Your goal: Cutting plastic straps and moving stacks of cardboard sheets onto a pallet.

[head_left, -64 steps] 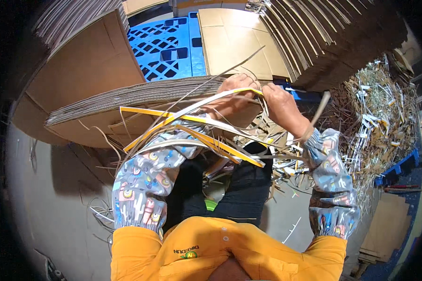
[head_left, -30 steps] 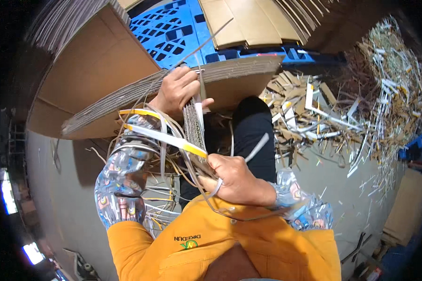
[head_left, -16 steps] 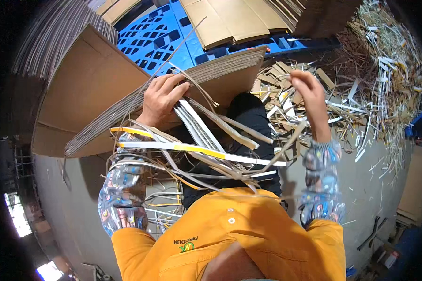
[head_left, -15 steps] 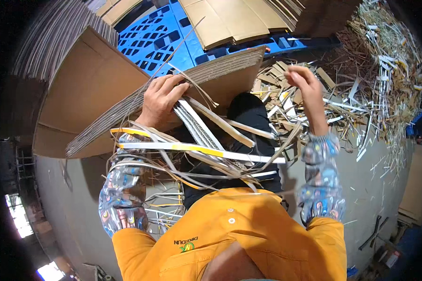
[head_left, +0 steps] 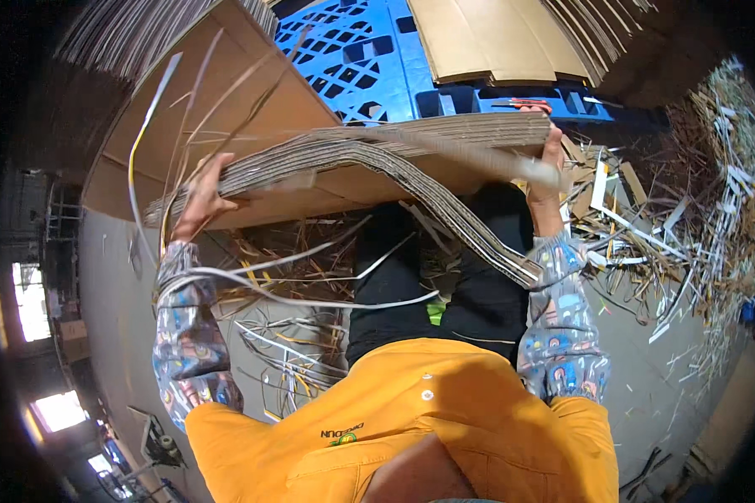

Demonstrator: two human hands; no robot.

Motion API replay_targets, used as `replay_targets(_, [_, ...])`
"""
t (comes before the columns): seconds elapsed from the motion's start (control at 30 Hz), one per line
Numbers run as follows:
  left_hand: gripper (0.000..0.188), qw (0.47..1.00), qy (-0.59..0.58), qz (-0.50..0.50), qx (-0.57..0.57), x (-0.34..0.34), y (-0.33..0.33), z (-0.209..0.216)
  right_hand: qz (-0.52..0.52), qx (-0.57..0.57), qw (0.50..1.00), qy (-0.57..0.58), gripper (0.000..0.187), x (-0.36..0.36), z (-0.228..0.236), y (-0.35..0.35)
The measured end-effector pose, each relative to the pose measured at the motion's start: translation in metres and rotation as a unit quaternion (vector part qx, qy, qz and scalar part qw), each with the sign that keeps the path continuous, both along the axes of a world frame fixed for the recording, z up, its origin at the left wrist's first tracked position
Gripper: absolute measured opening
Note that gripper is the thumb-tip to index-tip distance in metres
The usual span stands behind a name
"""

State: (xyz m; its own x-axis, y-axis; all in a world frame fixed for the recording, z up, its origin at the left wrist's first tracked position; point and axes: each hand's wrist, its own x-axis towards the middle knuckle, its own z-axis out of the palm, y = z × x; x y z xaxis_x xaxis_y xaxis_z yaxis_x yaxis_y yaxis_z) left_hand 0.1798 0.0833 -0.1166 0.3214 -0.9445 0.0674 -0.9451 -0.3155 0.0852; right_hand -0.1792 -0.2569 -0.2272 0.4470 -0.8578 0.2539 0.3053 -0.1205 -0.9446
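A thick stack of cardboard sheets (head_left: pixel 478 128) stands on edge across my lap, its corrugated edges facing up. My left hand (head_left: pixel 200 201) grips the stack near its left end, thumb on the near side. At the right end, my right hand (head_left: pixel 547 180) grips it with the thumb in front and fingertips behind. A bent bundle of cardboard trim strips (head_left: pixel 445 201) droops over the stack down to my right forearm. Thin loose strips (head_left: pixel 302 300) hang across my left forearm, and others stick up around the left hand. Blurred strips cross in front of the right hand.
Behind the stack lies a blue plastic pallet (head_left: pixel 407 75) bearing flat cardboard (head_left: pixel 503 42). A red-handled tool (head_left: pixel 524 105) rests near its edge. More cardboard (head_left: pixel 226 92) leans at left. Scrap strips (head_left: pixel 688 201) heap up on the right; others (head_left: pixel 285 352) lie below my left arm.
My right hand has come down from the air onto the stack's right end. My left hand has moved left along the stack. Most strips over my lap have shifted or dropped away.
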Motion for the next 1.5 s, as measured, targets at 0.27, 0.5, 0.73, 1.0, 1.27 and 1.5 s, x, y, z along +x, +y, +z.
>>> replay_targets(0.27, [0.063,0.993,0.086,0.070,0.027,-0.001,-0.009,-0.003,-0.107,0.155,0.979,-0.083,0.058,0.035,-0.007,-0.005])
replay_targets(0.5, [0.059,0.982,0.172,0.070,-0.032,-0.022,-0.045,0.014,-0.257,-0.292,0.905,0.170,0.051,-0.008,-0.022,-0.126])
replay_targets(0.73, [0.069,0.995,0.053,-0.050,-0.063,-0.071,-0.146,0.002,-0.221,0.015,0.964,0.151,0.072,-0.028,0.055,-0.121])
replay_targets(1.0, [0.078,0.994,0.111,-0.017,-0.001,-0.055,-0.179,-0.007,-0.134,-0.016,0.942,0.306,0.060,-0.062,0.056,-0.202])
replay_targets(1.27, [0.070,0.995,0.097,-0.024,-0.012,-0.047,-0.181,-0.013,-0.030,-0.460,0.849,0.258,0.053,-0.013,0.212,-0.093])
replay_targets(1.5, [0.088,0.979,0.159,-0.067,-0.110,-0.053,-0.185,-0.016,0.091,-0.567,0.599,0.558,0.060,0.064,0.146,-0.078])
